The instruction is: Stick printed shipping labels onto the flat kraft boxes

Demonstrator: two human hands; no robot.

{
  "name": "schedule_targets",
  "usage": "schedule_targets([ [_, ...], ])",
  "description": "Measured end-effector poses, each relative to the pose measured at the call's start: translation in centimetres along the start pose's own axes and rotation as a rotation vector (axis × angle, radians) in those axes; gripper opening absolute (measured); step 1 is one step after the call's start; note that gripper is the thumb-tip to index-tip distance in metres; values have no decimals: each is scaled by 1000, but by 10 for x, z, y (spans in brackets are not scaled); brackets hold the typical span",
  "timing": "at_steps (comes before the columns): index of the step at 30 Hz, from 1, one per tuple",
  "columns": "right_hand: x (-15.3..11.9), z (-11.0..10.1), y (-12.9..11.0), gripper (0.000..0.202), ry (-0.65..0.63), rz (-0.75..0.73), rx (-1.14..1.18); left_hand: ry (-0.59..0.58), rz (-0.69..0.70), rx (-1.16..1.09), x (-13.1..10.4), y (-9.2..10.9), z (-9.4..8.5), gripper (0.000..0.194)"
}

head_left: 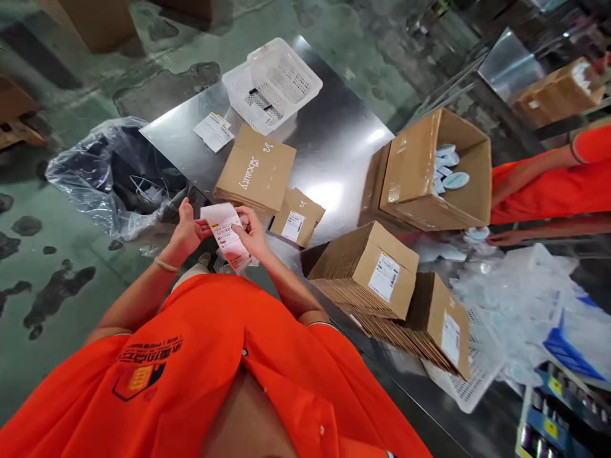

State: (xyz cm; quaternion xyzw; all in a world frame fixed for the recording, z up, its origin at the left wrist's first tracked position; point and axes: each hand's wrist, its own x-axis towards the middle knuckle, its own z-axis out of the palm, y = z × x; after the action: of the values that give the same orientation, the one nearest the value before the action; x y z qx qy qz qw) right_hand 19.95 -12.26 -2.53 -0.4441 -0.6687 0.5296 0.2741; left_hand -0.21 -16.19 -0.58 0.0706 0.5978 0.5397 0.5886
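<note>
Between my hands is a printed shipping label (226, 236) with a yellow strip and a barcode. My right hand (252, 232) grips its right edge, thumb lying over the print. At its left edge the fingers of my left hand (185, 230) pinch the paper, with the thumb sticking up. Just beyond my hands, a stack of flattened cardboard boxes (260, 168) lies on the metal table (329, 127). Beside that stack sits a smaller flat carton (296, 219) bearing a white label.
A white plastic basket (286, 83) and loose labels (213, 131) lie at the far side. To the left is a lined waste bin (119, 172). An open carton (415, 178) and stacks of labelled cartons (382, 273) stand right. A co-worker's arm (534, 172) reaches behind the carton.
</note>
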Motion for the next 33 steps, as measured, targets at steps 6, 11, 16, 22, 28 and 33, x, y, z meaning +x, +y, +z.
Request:
schedule_targets([
  [6,4,2,-10,35,-3,-97,-11,-305,240,142,-21,-19,14,90],
  [11,0,-6,-13,28,111,-71,-155,-278,320,285,-10,-14,24,68],
  [16,-13,-10,-28,22,227,-88,-276,-219,378,345,-7,-7,35,70],
  [22,36,-59,-60,20,407,-88,-456,-506,45,364,-1,-8,34,62],
  [28,158,-109,-43,25,402,28,-602,-444,-57,337,7,-40,30,70],
  [33,161,-94,-42,49,452,151,-802,-393,42,536,20,-61,-18,70],
])
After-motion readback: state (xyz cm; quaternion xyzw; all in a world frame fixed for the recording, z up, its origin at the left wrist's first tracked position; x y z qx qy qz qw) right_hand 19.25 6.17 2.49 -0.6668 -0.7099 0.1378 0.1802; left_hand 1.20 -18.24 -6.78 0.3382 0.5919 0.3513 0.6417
